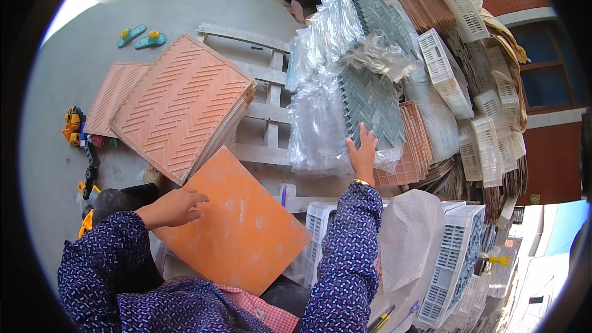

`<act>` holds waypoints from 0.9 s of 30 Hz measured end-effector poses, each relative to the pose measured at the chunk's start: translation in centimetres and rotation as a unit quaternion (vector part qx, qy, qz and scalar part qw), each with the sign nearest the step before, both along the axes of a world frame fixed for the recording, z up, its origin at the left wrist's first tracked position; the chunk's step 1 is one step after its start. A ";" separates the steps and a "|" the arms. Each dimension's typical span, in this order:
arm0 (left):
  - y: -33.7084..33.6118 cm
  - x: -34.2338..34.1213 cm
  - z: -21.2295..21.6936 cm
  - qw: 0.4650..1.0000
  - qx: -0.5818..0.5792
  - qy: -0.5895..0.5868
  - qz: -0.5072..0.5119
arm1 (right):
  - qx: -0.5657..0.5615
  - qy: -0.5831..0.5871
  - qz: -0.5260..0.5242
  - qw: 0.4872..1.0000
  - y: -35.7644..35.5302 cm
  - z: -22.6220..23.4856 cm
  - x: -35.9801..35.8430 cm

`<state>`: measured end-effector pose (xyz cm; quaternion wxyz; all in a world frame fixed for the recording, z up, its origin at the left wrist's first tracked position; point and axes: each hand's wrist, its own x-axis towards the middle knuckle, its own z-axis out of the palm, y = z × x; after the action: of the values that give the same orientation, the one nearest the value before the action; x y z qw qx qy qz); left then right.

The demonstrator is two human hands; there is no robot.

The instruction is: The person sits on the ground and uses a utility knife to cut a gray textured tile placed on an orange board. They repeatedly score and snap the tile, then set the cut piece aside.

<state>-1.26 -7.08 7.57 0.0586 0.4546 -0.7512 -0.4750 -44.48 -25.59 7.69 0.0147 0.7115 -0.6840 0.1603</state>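
Note:
An orange square board (pixel 240 222) with pale smudges lies across my lap, one corner toward the pallet. My left hand (pixel 176 208) is over its left edge, fingers loosely bent and apart, holding nothing that I can see. My right hand (pixel 362 155) is stretched forward with its fingers spread, at the near end of a stack of dark green herringbone tile sheets (pixel 373 102). Whether its fingertips touch the stack, I cannot tell. Clear plastic film (pixel 314 123) lies along and between these sheets. Beyond the board, at left, a stack of salmon-coloured trays with slanted grooves (pixel 182 102) stands.
A white slatted pallet (pixel 269 111) lies between the two stacks. White plastic crates (pixel 453 259) stand at right, with more piled beyond. A whitish sack (pixel 410 234) is beside my right forearm. Green slippers (pixel 151 40) and a yellow-black toy vehicle (pixel 75 126) are on the floor.

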 end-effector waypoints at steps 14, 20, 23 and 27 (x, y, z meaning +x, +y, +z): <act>-0.7 1.2 -4.0 0.997 -0.051 0.004 0.065 | 0.229 -0.240 -0.058 0.941 36.7 0.6 10.6; 0.7 2.4 -4.5 0.990 -0.071 0.015 0.120 | 0.008 -0.163 -0.211 0.964 44.7 3.2 6.9; 1.4 3.7 -5.7 0.988 -0.128 0.028 0.086 | -0.035 -0.290 -0.310 0.905 48.3 0.1 4.5; 3.6 4.3 -6.0 0.981 -0.103 0.072 0.149 | 0.005 -0.598 -0.371 0.711 51.8 -7.3 3.5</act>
<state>3.03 -3.52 1.58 0.2288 0.5176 -0.7139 -0.4125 -40.98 26.25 0.41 -0.3427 0.1562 -0.7593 0.5307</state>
